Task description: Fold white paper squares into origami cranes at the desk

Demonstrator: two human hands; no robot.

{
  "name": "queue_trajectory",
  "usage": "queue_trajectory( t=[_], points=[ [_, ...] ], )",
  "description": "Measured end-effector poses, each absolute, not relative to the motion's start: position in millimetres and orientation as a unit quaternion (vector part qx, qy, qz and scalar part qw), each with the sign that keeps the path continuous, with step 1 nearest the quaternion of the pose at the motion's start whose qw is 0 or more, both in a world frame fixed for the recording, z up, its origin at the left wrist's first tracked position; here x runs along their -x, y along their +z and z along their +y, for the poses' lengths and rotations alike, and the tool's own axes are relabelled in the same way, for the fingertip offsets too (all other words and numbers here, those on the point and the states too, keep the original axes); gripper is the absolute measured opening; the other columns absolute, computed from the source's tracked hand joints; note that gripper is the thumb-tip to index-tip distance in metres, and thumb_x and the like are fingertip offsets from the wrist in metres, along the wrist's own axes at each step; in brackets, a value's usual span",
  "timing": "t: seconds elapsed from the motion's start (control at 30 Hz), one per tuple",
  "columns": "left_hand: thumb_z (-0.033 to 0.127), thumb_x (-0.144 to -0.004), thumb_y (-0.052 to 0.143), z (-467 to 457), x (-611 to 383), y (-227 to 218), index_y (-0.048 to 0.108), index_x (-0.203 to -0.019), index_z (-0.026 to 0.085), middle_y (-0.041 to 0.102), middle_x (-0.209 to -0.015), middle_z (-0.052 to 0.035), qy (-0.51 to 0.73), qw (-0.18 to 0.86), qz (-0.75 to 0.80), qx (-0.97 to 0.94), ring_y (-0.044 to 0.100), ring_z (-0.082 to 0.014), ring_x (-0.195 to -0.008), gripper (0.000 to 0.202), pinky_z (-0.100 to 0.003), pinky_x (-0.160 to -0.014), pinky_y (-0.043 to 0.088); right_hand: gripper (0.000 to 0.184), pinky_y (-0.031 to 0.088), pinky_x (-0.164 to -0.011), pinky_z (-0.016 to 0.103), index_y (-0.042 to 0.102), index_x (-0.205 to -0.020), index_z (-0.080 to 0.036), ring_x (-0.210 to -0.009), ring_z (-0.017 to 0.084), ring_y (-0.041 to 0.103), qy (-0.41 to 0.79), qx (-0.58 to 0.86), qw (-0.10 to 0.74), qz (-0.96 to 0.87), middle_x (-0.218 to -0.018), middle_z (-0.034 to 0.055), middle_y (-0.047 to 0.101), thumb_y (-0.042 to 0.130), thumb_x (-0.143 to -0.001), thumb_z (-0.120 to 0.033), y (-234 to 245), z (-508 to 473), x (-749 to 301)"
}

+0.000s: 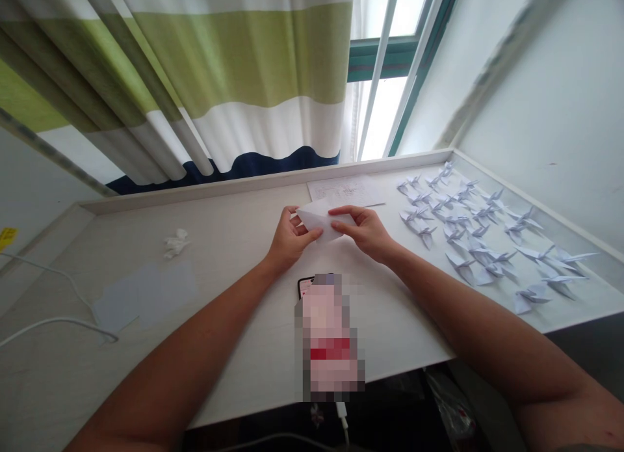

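Note:
A folded piece of white paper [319, 219] is held just above the white table [234, 244], between both hands. My left hand [288, 239] pinches its left edge with thumb and fingers closed. On the right side, my right hand [363, 229] grips the paper with the thumb on top and fingers curled beneath. The paper is creased into a roughly triangular shape.
Several white paper cranes [480, 234] are spread over the table's right side. A printed sheet [347, 190] lies behind the hands, a phone [322, 322] in front, flat paper squares [146, 294] and a crumpled scrap [176, 242] at left. White cables [63, 309] run along the left edge.

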State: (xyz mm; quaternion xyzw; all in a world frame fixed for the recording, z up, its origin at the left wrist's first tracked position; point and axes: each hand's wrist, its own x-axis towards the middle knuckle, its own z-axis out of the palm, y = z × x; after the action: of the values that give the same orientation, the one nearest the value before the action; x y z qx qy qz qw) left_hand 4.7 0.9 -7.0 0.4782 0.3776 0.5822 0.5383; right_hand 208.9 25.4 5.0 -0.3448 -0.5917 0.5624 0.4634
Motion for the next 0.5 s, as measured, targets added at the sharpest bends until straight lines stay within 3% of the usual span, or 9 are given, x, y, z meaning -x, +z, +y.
queue_trajectory(
  t=[0.13,0.3,0.5],
  points=[
    [0.028,-0.07,0.095,-1.4,-6.6,-5.0,0.042,-0.116,0.029,0.078,-0.102,0.0003,0.611,0.509,0.365,-0.485,0.078,-0.0176,-0.085,0.07,-0.032,-0.08,0.061,0.039,0.058,-0.079,0.036,0.081,-0.101,-0.022,-0.084,0.018,0.07,0.554,0.345,0.491,-0.577,-0.095,0.0037,0.079,0.095,-0.072,-0.044,6.8,27.0,-209.4],
    [0.034,-0.073,0.094,-1.5,-7.0,-4.1,0.061,-0.102,0.023,0.078,-0.093,-0.0013,0.606,0.499,0.351,-0.511,0.075,-0.0166,-0.083,0.046,-0.029,-0.075,0.059,0.036,0.058,-0.08,0.036,0.08,-0.098,-0.023,-0.084,0.019,0.07,0.555,0.349,0.497,-0.569,-0.093,0.0033,0.079,0.094,-0.073,-0.045,7.8,22.5,-205.2],
    [0.037,-0.069,0.098,2.0,-4.1,-4.6,0.074,-0.109,0.02,0.079,-0.084,-0.0013,0.614,0.511,0.364,-0.478,0.074,-0.0162,-0.08,0.05,-0.03,-0.078,0.06,0.034,0.056,-0.083,0.036,0.081,-0.099,-0.023,-0.087,0.018,0.069,0.556,0.347,0.491,-0.574,-0.094,0.0034,0.078,0.09,-0.078,-0.048,7.1,23.4,-205.9]
  ],
)
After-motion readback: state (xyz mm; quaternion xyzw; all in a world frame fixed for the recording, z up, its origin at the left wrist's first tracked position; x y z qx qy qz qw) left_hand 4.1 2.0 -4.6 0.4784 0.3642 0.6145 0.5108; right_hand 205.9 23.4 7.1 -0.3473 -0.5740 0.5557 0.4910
